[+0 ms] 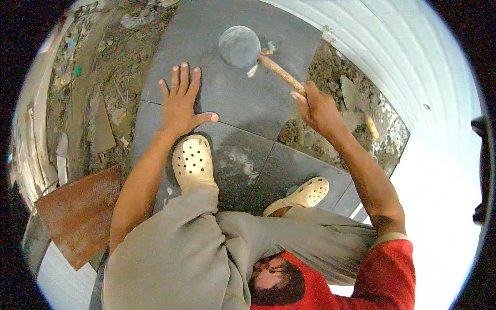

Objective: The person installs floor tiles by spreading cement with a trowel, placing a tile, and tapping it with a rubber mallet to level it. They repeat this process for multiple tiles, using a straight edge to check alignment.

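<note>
My right hand (321, 111) is closed round the wooden handle of a mallet (239, 46). The mallet has a broad, round grey head, with scraps of cloth or plastic where the handle joins it. Its head is over a large dark grey tile (279, 31); whether it touches the surface I cannot tell. To the left, my left hand (182, 101) lies flat on the tile by a joint, fingers spread and thumb pointing right. Beside my right forearm, a trowel (352, 95) with a wooden handle rests on the soil.
Loose soil (324, 67) borders the tile on the right, below a white corrugated wall (434, 77). More dirt and rubble (98, 67) lie to the left, with a reddish-brown sheet (80, 214) nearer me. My cream clogs (192, 161) stand on the laid tiles.
</note>
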### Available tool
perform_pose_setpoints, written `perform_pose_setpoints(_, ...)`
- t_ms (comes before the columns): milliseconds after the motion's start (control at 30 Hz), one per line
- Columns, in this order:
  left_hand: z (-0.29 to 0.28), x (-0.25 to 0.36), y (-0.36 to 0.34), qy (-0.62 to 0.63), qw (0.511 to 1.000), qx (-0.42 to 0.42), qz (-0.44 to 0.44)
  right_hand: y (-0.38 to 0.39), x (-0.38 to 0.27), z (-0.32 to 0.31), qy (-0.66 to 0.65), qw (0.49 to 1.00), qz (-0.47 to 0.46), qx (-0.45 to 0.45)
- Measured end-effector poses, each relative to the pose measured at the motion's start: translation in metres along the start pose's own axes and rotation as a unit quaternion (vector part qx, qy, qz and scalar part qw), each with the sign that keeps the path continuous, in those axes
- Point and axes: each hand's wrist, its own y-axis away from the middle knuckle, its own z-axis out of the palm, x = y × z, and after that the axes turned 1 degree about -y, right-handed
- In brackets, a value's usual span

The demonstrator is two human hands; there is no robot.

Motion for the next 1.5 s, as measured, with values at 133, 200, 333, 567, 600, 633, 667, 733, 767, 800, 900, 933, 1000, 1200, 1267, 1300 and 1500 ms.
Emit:
perform_pose_setpoints(133,0.0,0.0,0.001,0.0,1.0,0.001,-0.001,0.007,0.001,0.005,0.003,0.997,0.023,-0.075)
perform_pose_setpoints(200,0.001,0.0,0.0,-0.002,1.0,0.008,0.005,0.008,0.002,0.006,0.025,0.991,0.064,-0.117)
perform_pose_setpoints(333,0.001,0.001,0.0,-0.009,1.0,0.006,0.006,0.016,0.003,0.004,-0.014,1.0,0.01,-0.018)
perform_pose_setpoints(567,-0.003,0.001,0.0,-0.012,1.0,-0.011,-0.002,0.039,0.012,-0.004,0.002,0.993,0.019,-0.115)
perform_pose_setpoints(600,-0.003,0.002,0.0,-0.007,1.0,-0.016,-0.005,0.042,0.013,-0.004,0.019,0.986,0.059,-0.154)
perform_pose_setpoints(633,-0.003,0.001,-0.001,-0.005,1.0,-0.007,-0.006,0.041,0.015,-0.003,-0.011,0.995,0.016,-0.103)
perform_pose_setpoints(667,-0.003,0.002,0.0,0.0,1.0,-0.007,-0.004,0.043,0.016,-0.002,-0.031,0.996,0.008,-0.087)
perform_pose_setpoints(733,-0.002,0.001,-0.001,-0.008,1.0,-0.006,0.0,0.045,0.017,0.001,-0.037,0.996,0.001,-0.082)
perform_pose_setpoints(767,-0.002,0.001,0.0,-0.012,1.0,-0.008,0.001,0.048,0.015,0.003,-0.027,0.995,0.004,-0.094)
perform_pose_setpoints(800,-0.002,0.001,-0.001,-0.012,1.0,-0.016,-0.001,0.049,0.015,0.004,-0.01,0.99,0.029,-0.135)
perform_pose_setpoints(900,-0.003,0.0,-0.001,-0.015,1.0,-0.024,0.001,0.052,0.012,0.008,0.025,0.976,0.105,-0.187)
perform_pose_setpoints(933,-0.003,0.0,-0.001,-0.018,1.0,-0.018,0.003,0.052,0.012,0.01,0.009,0.984,0.091,-0.151)
perform_pose_setpoints(1000,-0.005,0.002,0.0,-0.02,0.999,-0.026,0.007,0.051,0.013,0.013,-0.031,0.989,0.08,-0.118)
perform_pose_setpoints(1200,-0.011,0.004,0.0,-0.015,0.999,-0.039,-0.004,0.059,0.016,0.013,-0.06,0.975,0.142,-0.162)
perform_pose_setpoints(1267,-0.013,0.007,0.001,-0.003,1.0,-0.026,-0.005,0.063,0.014,0.008,-0.072,0.981,0.141,-0.108)
perform_pose_setpoints(1300,-0.014,0.01,0.002,0.018,1.0,-0.023,-0.009,0.064,0.012,0.005,-0.077,0.98,0.156,-0.095)
perform_pose_setpoints(1500,-0.006,0.049,0.008,0.05,0.997,-0.052,0.034,0.056,0.001,-0.013,-0.121,0.982,0.143,-0.016)
